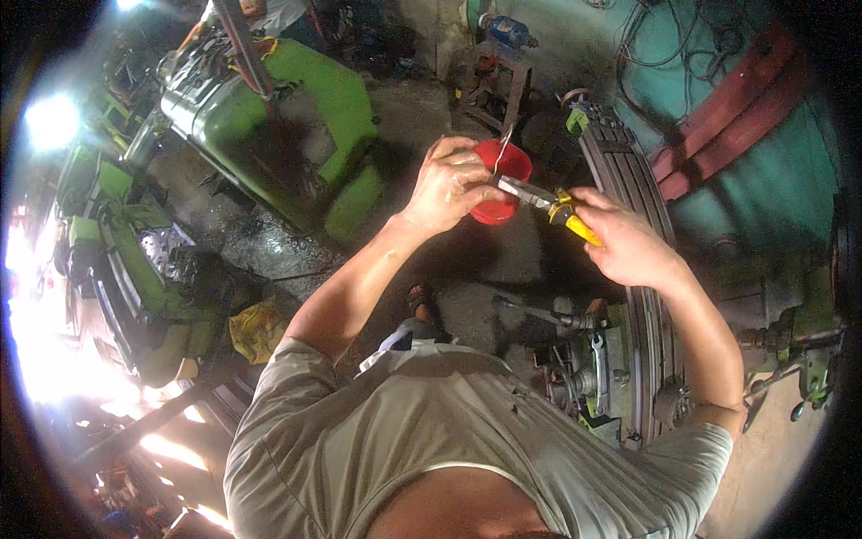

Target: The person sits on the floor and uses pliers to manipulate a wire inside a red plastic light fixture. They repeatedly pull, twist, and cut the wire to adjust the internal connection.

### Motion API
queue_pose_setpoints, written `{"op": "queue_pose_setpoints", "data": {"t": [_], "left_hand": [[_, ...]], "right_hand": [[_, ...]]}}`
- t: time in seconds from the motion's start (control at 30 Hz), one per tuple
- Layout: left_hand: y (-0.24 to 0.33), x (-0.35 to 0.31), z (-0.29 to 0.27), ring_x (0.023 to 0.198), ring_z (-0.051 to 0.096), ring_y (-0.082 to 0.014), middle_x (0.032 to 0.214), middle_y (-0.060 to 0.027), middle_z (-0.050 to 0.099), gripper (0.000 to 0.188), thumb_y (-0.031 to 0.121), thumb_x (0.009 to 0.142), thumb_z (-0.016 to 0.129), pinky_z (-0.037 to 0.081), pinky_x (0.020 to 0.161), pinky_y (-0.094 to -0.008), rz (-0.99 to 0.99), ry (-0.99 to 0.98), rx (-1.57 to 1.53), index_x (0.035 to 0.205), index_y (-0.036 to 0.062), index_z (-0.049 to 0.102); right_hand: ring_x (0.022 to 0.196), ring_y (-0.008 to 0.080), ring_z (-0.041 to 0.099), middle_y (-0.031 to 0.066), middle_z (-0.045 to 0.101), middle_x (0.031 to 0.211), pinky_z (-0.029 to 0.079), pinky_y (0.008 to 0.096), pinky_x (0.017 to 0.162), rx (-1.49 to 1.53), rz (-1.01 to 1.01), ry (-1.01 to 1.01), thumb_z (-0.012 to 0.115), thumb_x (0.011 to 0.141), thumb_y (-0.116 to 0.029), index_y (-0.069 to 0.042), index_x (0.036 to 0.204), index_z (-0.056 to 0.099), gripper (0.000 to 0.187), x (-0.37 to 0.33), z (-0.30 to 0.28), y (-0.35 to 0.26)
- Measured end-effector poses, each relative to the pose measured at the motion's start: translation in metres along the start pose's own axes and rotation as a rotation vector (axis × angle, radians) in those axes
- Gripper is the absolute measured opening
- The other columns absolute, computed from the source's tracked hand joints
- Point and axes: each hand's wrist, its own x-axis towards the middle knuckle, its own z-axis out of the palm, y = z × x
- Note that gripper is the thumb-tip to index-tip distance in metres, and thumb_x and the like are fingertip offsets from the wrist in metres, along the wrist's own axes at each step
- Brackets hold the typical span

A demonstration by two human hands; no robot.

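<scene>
My left hand (453,184) is closed around the left side of a red plastic cup-like container (510,162), held out ahead of my chest. A thin bent metal wire (504,144) rises over the container's far side and runs down toward my fingertips. My right hand (628,238) grips a pair of pliers (561,211) with yellow and black handles. The plier jaws reach left to the wire beside my left thumb. Whether they clamp the wire is too small to tell. My left fingers partly hide the container.
A large green machine (332,117) stands at the far left. On the right lies a long grooved metal machine bed (646,341), with a wrench (600,359) beside it. A blue-capped bottle (509,31) sits on a metal stand (494,90) ahead. Red beams (727,117) lean at the right.
</scene>
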Motion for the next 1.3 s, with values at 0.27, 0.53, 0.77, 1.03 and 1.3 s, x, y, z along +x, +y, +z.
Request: {"op": "queue_pose_setpoints", "data": {"t": [0.27,0.53,0.77,1.03,1.3], "left_hand": [[-0.102,0.039,0.000,0.131,0.059,-0.0281,0.097,0.0012,0.076,0.017,0.024,0.076,0.086,0.034,0.119,-0.0556,0.007,-0.054,0.018,0.088,0.0138,0.081],[-0.175,0.062,-0.010,0.133,0.060,-0.0241,0.098,0.0065,0.076,0.017,0.031,0.077,0.086,0.023,0.124,-0.0600,0.067,-0.109,-0.019,0.087,0.0182,0.082],[-0.213,0.082,-0.021,0.133,0.060,-0.0253,0.098,0.0068,0.076,0.017,0.035,0.082,0.084,0.018,0.123,-0.0613,0.124,-0.125,-0.049,0.087,0.0191,0.081],[-0.244,0.117,-0.022,0.132,0.061,-0.0240,0.098,0.0072,0.076,0.019,0.037,0.082,0.084,0.020,0.121,-0.0623,0.245,-0.164,-0.067,0.088,0.0196,0.080],[-0.281,0.166,0.005,0.114,0.062,-0.0207,0.093,0.0074,0.070,0.018,0.033,0.079,0.085,0.026,0.115,-0.0588,0.259,-0.238,-0.005,0.083,0.0187,0.075]], "right_hand": [[0.120,0.0362,0.069,0.0214,0.062,0.144,0.060,0.0549,0.095,1.857,0.447,-0.332,0.078,0.084,-0.012,-0.001,0.123,0.068,0.041,0.078,0.023,0.008],[0.113,0.0404,0.072,0.0269,0.063,0.139,0.064,0.0571,0.089,2.038,0.503,-0.252,0.074,0.084,-0.010,0.000,0.122,0.064,0.041,0.154,0.038,0.009],[0.111,0.0379,0.072,0.0218,0.066,0.136,0.063,0.0580,0.088,2.057,0.454,-0.308,0.075,0.089,-0.014,-0.003,0.122,0.064,0.037,0.194,0.028,0.027],[0.093,0.0364,0.066,0.0258,0.065,0.125,0.058,0.0438,0.060,2.079,0.483,-0.286,0.077,0.087,-0.021,-0.004,0.113,0.062,0.035,0.224,0.019,0.061],[0.088,0.0282,0.065,0.0191,0.067,0.123,0.055,0.0380,0.057,2.120,0.424,-0.390,0.079,0.092,-0.027,-0.008,0.119,0.061,0.037,0.265,0.016,0.142]]}}
